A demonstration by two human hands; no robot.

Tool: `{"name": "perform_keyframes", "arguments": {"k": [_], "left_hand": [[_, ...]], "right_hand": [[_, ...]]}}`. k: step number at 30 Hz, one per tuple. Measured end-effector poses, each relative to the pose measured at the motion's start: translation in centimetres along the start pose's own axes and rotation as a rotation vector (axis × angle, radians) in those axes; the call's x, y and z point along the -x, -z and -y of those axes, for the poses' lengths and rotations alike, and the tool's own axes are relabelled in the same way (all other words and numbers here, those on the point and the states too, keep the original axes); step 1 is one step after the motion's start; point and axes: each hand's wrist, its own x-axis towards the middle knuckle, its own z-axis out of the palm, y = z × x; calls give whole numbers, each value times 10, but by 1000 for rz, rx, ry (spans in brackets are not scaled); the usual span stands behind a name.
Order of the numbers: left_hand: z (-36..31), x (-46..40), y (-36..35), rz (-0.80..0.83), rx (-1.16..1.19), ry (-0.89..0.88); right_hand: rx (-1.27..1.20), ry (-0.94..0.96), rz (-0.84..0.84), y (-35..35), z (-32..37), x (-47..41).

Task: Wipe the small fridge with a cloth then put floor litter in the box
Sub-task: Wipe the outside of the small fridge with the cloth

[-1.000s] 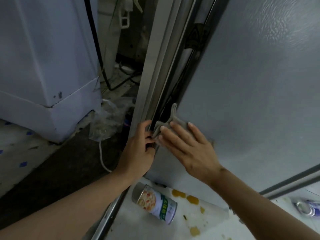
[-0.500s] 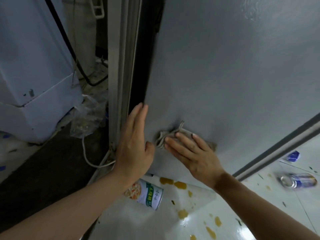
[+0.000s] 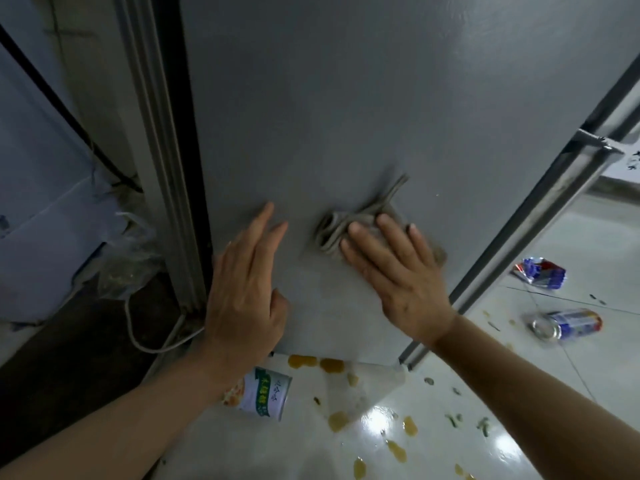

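Flat-fingered, my right hand (image 3: 398, 271) presses the bunched cloth (image 3: 349, 226) against the fridge (image 3: 346, 98) side; my left hand (image 3: 246, 289) rests open at its nine o'clock; a can (image 3: 263, 396) lies on the floor at six.

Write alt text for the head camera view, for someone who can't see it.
A person's right hand presses a bunched grey cloth flat against the grey fridge side, while the left hand rests open on the panel beside it. On the wet, stained white floor below lie a green-labelled tin can, a blue drink can and a crumpled blue wrapper.
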Motion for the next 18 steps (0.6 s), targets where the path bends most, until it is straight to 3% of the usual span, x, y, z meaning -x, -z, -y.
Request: {"name": "perform_keyframes", "arguments": {"k": [3,5,14,18], "left_hand": [[-6,1,-4,79,-54,-63],[-12,-1,-5,125,-89,-100],[-52,-25,-18,112,-40,-154],[-54,-23,-27,148,-106,-195]], "right_hand": [[55,171,208,-4,10,39],[47,217,248,2,4,43],[49,-8,-112,52,-78,6],[-46,-125,-56,29,-48,42]]}}
